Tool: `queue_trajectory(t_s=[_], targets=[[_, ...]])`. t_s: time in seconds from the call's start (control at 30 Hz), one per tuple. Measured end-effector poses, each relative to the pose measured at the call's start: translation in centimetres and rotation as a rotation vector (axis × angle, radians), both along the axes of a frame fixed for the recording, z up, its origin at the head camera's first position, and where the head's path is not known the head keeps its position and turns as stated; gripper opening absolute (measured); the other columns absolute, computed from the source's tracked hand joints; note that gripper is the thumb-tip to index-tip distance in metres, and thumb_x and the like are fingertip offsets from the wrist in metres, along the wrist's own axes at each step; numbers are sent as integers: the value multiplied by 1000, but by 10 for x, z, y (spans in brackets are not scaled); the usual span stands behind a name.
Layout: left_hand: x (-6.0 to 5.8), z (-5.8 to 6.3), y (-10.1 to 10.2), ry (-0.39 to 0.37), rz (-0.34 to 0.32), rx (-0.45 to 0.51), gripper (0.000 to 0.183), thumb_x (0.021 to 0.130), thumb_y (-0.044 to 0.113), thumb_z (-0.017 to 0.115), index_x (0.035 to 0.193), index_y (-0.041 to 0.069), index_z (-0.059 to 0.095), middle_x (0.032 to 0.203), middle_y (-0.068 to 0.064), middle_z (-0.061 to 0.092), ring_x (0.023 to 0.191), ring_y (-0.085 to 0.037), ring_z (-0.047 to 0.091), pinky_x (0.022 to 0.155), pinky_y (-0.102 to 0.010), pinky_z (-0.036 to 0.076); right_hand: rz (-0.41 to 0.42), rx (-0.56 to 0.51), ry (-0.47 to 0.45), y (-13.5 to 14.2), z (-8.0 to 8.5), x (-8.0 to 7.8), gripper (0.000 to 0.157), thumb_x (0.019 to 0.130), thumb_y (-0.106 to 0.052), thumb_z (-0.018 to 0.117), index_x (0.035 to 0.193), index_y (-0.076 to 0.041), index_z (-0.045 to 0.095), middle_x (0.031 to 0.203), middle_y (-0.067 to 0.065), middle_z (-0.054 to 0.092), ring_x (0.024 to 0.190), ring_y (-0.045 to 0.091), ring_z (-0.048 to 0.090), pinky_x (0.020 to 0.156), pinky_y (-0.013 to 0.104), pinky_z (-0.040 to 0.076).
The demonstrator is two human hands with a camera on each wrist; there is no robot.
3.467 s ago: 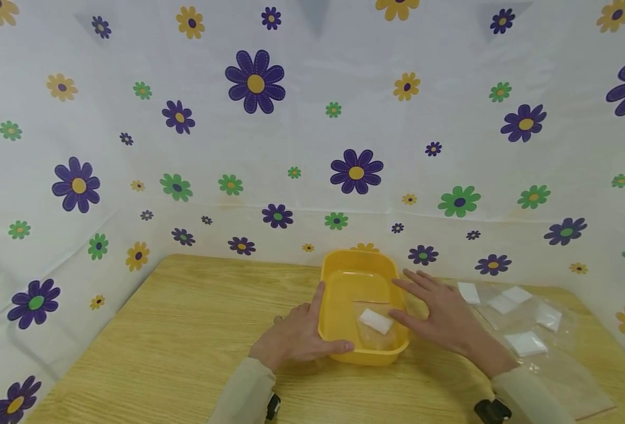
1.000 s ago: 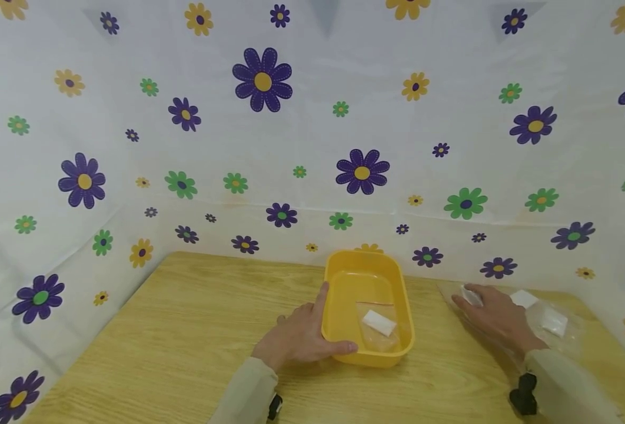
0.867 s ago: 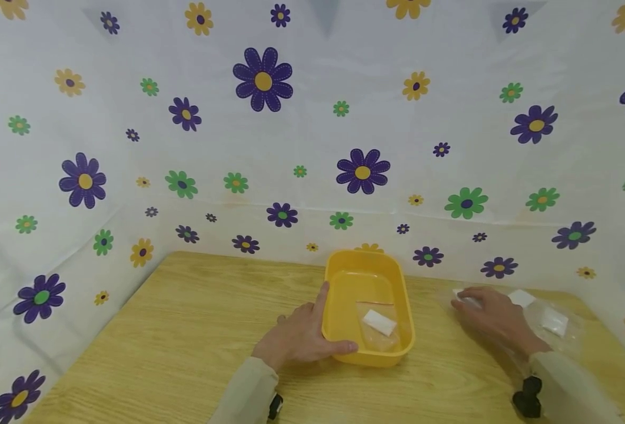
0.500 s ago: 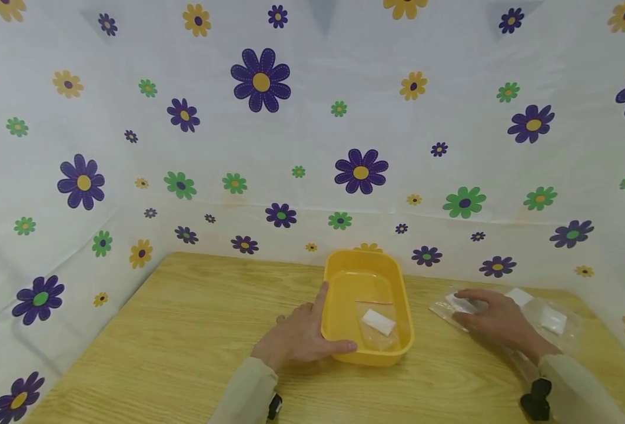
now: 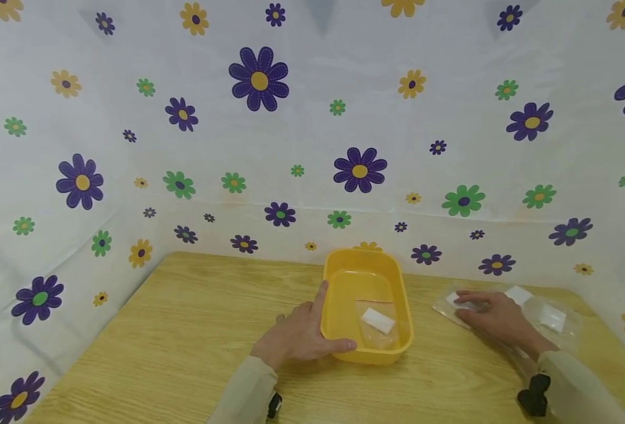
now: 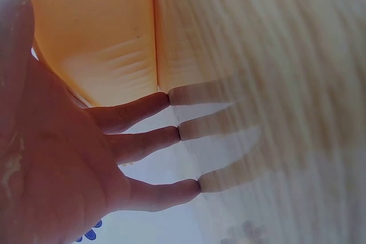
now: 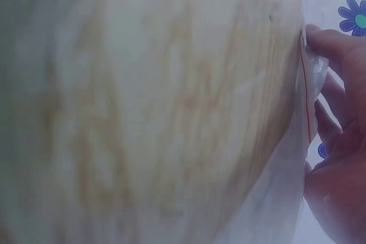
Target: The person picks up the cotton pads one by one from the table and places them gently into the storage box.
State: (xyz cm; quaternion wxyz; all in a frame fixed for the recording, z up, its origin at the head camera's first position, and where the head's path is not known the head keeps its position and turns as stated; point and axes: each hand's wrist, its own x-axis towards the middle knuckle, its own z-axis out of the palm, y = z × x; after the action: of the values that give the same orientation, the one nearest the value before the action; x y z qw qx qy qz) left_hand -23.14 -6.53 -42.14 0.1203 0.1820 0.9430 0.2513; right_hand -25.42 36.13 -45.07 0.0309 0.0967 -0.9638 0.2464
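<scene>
A yellow plastic tub point(image 5: 365, 277) stands near the back of the table. Inside it lies a clear zip bag point(image 5: 368, 338) with a white packet point(image 5: 378, 321). My left hand point(image 5: 299, 335) lies along the tub's left side, thumb across the near rim. In the left wrist view, three straight fingers point(image 6: 143, 110) touch the tabletop beside the tub. To the right, my right hand point(image 5: 500, 318) rests its spread fingertips on another clear zip bag point(image 5: 445, 306) with a white packet point(image 5: 456, 297). The right wrist view shows that bag's red zip line point(image 7: 306, 101) under the fingers.
Beyond the right hand, more clear bags lie with a white packet point(image 5: 519, 294) and another packet point(image 5: 552, 318); the forearm hides part of this group. A white flowered sheet point(image 5: 302, 118) hangs behind the wooden table point(image 5: 206, 330).
My right hand has left the tub's right side for the bags on the right. The packet it held tilted up a second ago now lies flat. The left hand stays at the tub.
</scene>
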Motion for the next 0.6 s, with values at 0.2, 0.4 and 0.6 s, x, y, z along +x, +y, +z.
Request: queue_trajectory(t_s=[0.2, 0.4, 0.6], targets=[[-1, -1, 0, -1, 4, 2, 127, 77, 85, 62, 166, 23, -5, 147, -15, 54, 126, -29, 58, 107, -69, 42, 7, -60, -4, -1, 2, 3, 22, 97, -30, 71, 109, -13, 78, 141, 20, 63, 135, 55, 48, 101, 74, 40], [-1, -1, 0, 0, 6, -5, 127, 77, 86, 61, 166, 25, -5, 148, -16, 54, 128, -31, 58, 106, -67, 43, 25, -86, 37, -1, 5, 5, 14, 96, -24, 71, 103, -14, 79, 136, 21, 66, 133, 55, 50, 101, 74, 40], [0, 0, 0, -9, 6, 1, 126, 77, 84, 62, 166, 24, -6, 150, -15, 53, 129, -30, 57, 108, -67, 42, 40, -86, 105, -5, 11, 11, 10, 96, -21, 72, 100, -17, 80, 128, 18, 71, 127, 51, 57, 101, 70, 44]])
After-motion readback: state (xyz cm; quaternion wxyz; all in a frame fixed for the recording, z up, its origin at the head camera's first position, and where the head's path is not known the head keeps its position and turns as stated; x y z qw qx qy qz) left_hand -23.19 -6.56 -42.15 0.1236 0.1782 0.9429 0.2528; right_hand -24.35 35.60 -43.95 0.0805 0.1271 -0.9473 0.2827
